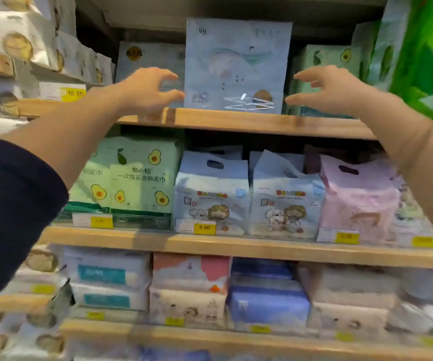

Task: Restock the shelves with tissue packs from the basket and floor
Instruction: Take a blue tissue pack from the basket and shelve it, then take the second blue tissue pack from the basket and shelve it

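A pale blue tissue pack stands upright on the top wooden shelf, near its front edge. My left hand is just left of the pack, fingers spread and curled, the fingertips at or barely off its left edge. My right hand hovers a short gap to the right of the pack, fingers apart, holding nothing. Both arms reach up from below.
Behind the pack are a grey-blue pack and green avocado packs. The middle shelf carries green avocado packs, blue cartoon packs and a pink pack. Yellow price tags line the edges. A bright green bag hangs at the right.
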`<state>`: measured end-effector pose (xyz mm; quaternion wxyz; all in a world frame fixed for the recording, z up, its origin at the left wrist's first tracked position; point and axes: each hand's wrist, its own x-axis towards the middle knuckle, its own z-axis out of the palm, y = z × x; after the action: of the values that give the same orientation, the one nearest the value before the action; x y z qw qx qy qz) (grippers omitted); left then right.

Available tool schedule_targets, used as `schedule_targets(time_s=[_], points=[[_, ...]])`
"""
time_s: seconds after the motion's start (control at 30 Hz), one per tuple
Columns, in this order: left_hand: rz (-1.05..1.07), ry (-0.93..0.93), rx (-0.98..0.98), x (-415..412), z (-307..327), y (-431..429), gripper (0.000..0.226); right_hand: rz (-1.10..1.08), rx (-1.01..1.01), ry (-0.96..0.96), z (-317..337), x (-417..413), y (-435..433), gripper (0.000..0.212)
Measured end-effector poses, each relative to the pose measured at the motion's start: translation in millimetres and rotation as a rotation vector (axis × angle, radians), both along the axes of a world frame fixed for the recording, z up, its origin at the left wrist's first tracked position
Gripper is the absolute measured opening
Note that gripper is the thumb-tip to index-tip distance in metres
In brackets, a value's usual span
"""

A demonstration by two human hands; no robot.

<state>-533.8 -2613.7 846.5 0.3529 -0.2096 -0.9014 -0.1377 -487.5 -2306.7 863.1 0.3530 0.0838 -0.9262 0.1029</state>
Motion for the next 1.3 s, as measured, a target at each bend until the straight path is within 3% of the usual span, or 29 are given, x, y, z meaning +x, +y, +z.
schedule_targets(time_s=[0.3,0.43,0.8,1.3], points=[[-0.066,-0.116,0.053,99.8,-95.0,7.9,0.059,0.101,-0.069,-0.114,-94.9,96.9,32.0,0.057],[-0.073,-0.257,0.096,151.2,-155.7,27.8,0.062,0.078,-0.048,-0.222,-151.6,140.3,52.7,0.068],[-0.068,-0.608,0.092,265.7,-324.3,59.8,0.064,0.102,-0.210,-0.533,-314.1,252.8,92.6,0.066],[-0.145,-1.074,0.123,263.4,-534.5,61.2,0.076,0.090,-0.394,-0.945,-517.4,260.6,72.8,0.073]])
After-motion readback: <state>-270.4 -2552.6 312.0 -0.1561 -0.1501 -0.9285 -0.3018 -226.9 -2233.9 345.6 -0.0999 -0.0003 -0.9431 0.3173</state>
